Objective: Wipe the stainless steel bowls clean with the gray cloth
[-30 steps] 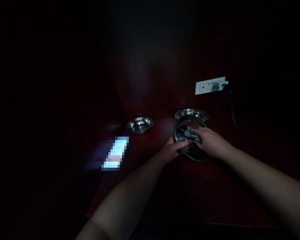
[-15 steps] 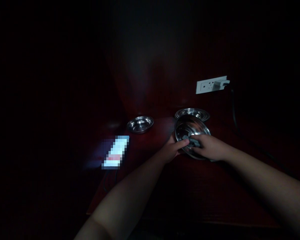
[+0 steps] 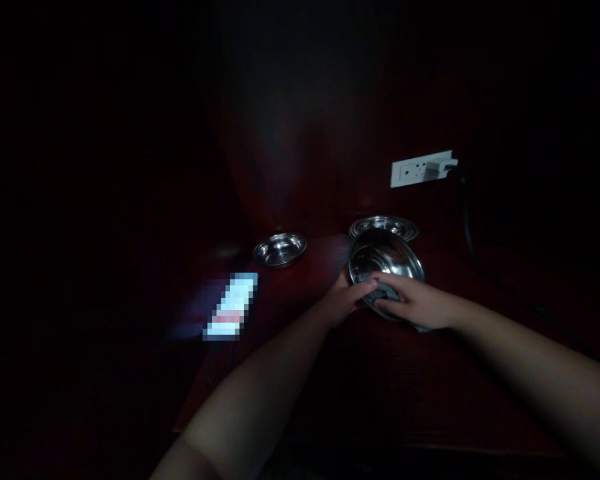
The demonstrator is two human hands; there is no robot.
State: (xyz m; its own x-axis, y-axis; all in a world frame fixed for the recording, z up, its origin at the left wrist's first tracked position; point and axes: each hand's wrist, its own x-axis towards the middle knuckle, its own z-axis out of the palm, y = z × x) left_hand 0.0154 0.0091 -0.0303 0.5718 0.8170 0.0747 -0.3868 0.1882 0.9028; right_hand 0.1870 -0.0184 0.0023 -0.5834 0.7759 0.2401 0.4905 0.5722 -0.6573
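A shiny steel bowl [image 3: 397,257] is tilted towards me above the dark red table. My left hand [image 3: 347,299] is closed on its left rim, thumb on the inside and fingers underneath. Inside the bowl, my right hand [image 3: 417,303] presses a greyish patterned cloth [image 3: 387,291] against the lower wall, fingers closed over it. A corner of the cloth hangs out below the right hand. Behind the held bowl, partly covered by it, sits a steel dish [image 3: 380,221] with a wide rim. Another small steel bowl [image 3: 280,251] stands upright to the left.
A lit, blurred-out phone-like screen [image 3: 233,307] lies at the left with a thin cable near it. On the back wall is a white socket panel [image 3: 415,171] with a plug in it; its black cable [image 3: 466,220] runs down to the right. The surroundings are very dark.
My right hand has slid the cloth slightly left and down inside the bowl, towards the left thumb. My left hand and the bowl are nearly where they were.
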